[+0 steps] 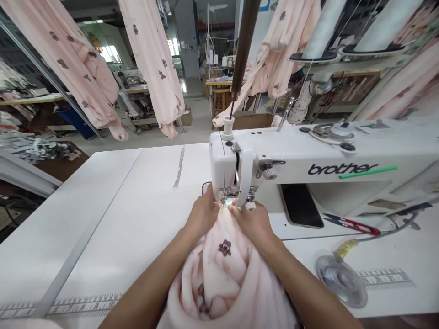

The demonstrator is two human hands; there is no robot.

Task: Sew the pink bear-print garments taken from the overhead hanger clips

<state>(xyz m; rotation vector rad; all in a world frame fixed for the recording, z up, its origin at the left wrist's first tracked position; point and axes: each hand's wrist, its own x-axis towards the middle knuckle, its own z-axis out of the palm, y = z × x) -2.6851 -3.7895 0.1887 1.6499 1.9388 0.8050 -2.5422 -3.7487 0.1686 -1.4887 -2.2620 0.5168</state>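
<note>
**Soft pale-pink plush cloth with small brown prints (pixel 238 269) pinched from both sides at the lit needle area!**

And in the head view, right there at the front of the long white metal sewing machine (pixel 291 141), the cloth was held with its top narrowed to a tip by the small shiny metal presser foot (pixel 224 200). Its bulk was heaped in loose folds between the forearms, presumably so that no weight was left tugging at that tip. By the bare left hand (pixel 202 214) one side was gripped, by the bare right hand (pixel 253 221) the other; by so matched a hold, it seemed, the cloth could be kept flat and square.

Now the pose: both arms were stretched forward and angled inward, backs of the hands turned up, fingers bunched narrow on the cloth. The exact finger contact could not be told, being partly hidden by the machine.

Off to the right, the flat black-screened phone (pixel 300 205) and the slim red-handled metal snips (pixel 355 225) were placed beside the machine's arm, probably to be kept handy yet out of the way. Beyond the table, long pale-pink printed plush pieces (pixel 156 68) were hung high, likely to be kept off the floor.
</note>
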